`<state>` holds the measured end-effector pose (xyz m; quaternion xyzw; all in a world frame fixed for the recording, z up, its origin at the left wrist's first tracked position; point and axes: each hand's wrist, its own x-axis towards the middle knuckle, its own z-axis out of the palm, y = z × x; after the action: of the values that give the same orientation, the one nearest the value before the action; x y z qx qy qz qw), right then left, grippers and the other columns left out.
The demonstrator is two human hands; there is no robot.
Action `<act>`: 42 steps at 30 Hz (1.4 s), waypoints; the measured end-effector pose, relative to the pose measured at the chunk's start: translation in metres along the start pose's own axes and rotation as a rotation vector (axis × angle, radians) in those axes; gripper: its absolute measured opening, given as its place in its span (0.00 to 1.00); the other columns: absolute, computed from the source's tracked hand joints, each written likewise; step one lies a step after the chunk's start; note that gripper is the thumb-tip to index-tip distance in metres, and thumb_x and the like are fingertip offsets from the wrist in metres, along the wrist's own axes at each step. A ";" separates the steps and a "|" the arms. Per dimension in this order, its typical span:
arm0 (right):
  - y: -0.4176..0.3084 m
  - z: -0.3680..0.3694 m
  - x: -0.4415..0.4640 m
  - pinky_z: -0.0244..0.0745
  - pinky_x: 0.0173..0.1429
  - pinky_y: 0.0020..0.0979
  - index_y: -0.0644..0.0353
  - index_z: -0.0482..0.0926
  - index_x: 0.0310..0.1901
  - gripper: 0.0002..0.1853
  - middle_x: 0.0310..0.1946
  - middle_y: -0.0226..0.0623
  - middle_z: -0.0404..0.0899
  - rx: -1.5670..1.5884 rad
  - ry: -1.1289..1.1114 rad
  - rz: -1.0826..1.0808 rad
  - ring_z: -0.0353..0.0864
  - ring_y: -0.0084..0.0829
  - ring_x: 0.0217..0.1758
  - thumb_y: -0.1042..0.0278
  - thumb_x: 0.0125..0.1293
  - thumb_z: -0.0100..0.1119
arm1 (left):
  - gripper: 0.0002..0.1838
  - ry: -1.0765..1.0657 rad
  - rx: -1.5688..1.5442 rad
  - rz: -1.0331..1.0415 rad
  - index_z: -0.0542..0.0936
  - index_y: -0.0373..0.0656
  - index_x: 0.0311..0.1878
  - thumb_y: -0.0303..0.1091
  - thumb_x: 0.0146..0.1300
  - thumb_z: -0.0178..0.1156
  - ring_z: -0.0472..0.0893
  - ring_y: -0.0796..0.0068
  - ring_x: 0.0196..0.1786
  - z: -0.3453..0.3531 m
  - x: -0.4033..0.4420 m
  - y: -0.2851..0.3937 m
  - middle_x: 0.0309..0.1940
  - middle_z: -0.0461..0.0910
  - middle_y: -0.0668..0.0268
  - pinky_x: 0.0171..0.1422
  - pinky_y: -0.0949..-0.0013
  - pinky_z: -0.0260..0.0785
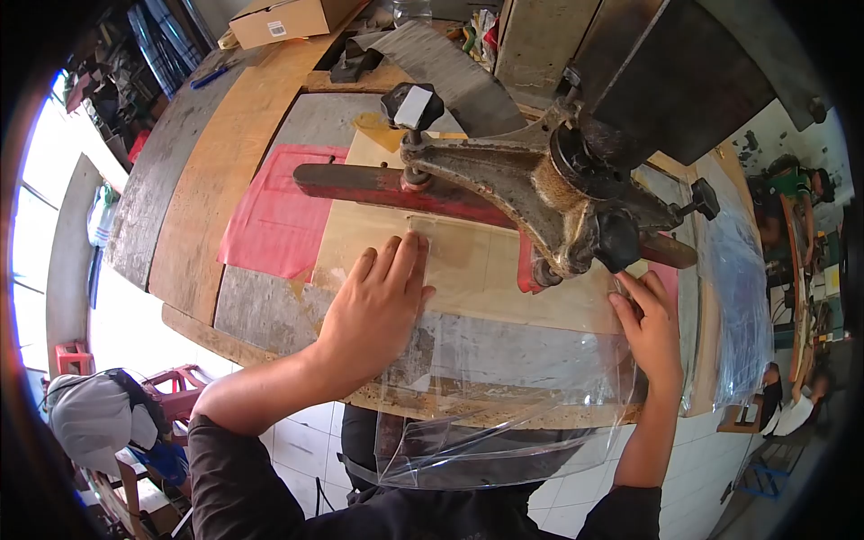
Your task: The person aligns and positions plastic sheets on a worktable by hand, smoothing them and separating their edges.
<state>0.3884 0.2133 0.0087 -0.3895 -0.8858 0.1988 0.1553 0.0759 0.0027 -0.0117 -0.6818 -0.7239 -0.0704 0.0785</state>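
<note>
A clear plastic sheet [504,387] lies over a tan board [481,270] and hangs past the table's front edge. My left hand [382,292] rests flat on the sheet's left part, its fingers stretched toward the metal bar. At the sheet's right side, my right hand [646,319] touches the sheet with its fingers apart, just below a black knob [618,241]. Above the board stands a metal press arm [486,171] with a long dark red bar [360,183] under it. Pink sheeting [274,216] sticks out at the board's left.
The worn wooden table [202,198] holds a blue pen [210,76] and a cardboard box [288,22] at the back left. More clear plastic [738,306] hangs at the right edge. Other people [796,409] are at the far right. A stool [175,382] stands at lower left.
</note>
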 end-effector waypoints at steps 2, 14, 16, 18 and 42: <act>0.001 0.000 0.000 0.72 0.43 0.36 0.54 0.85 0.68 0.23 0.38 0.37 0.74 0.002 0.004 -0.013 0.75 0.34 0.36 0.69 0.73 0.70 | 0.31 0.001 -0.002 0.003 0.72 0.24 0.72 0.38 0.75 0.62 0.75 0.51 0.70 -0.001 0.000 0.000 0.70 0.73 0.46 0.72 0.53 0.67; -0.001 -0.001 0.000 0.75 0.48 0.37 0.55 0.85 0.68 0.23 0.40 0.39 0.76 -0.005 0.015 -0.032 0.80 0.37 0.41 0.69 0.72 0.70 | 0.31 0.011 -0.001 0.008 0.72 0.24 0.72 0.39 0.75 0.61 0.74 0.51 0.70 -0.001 -0.001 0.001 0.70 0.73 0.45 0.74 0.53 0.67; 0.000 -0.001 -0.001 0.75 0.49 0.37 0.55 0.85 0.68 0.23 0.40 0.40 0.77 -0.008 0.025 -0.035 0.80 0.38 0.42 0.69 0.72 0.70 | 0.31 -0.005 0.009 0.007 0.73 0.24 0.72 0.39 0.76 0.61 0.75 0.51 0.70 -0.002 -0.001 0.002 0.70 0.73 0.46 0.74 0.53 0.67; -0.001 -0.001 -0.002 0.76 0.49 0.38 0.56 0.85 0.68 0.23 0.41 0.41 0.77 0.006 0.015 -0.028 0.80 0.38 0.42 0.69 0.73 0.70 | 0.30 0.001 0.016 0.013 0.73 0.24 0.71 0.39 0.75 0.61 0.75 0.51 0.70 -0.002 -0.001 0.001 0.70 0.73 0.46 0.74 0.53 0.67; 0.014 0.004 -0.006 0.77 0.53 0.41 0.53 0.85 0.68 0.22 0.44 0.40 0.79 -0.077 0.084 -0.138 0.82 0.41 0.44 0.61 0.75 0.69 | 0.28 0.077 -0.048 -0.009 0.77 0.29 0.69 0.40 0.73 0.63 0.77 0.54 0.68 0.004 -0.003 -0.002 0.66 0.77 0.50 0.72 0.54 0.71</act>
<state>0.3998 0.2166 -0.0018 -0.3411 -0.9102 0.1371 0.1905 0.0738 0.0005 -0.0163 -0.6768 -0.7216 -0.1146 0.0896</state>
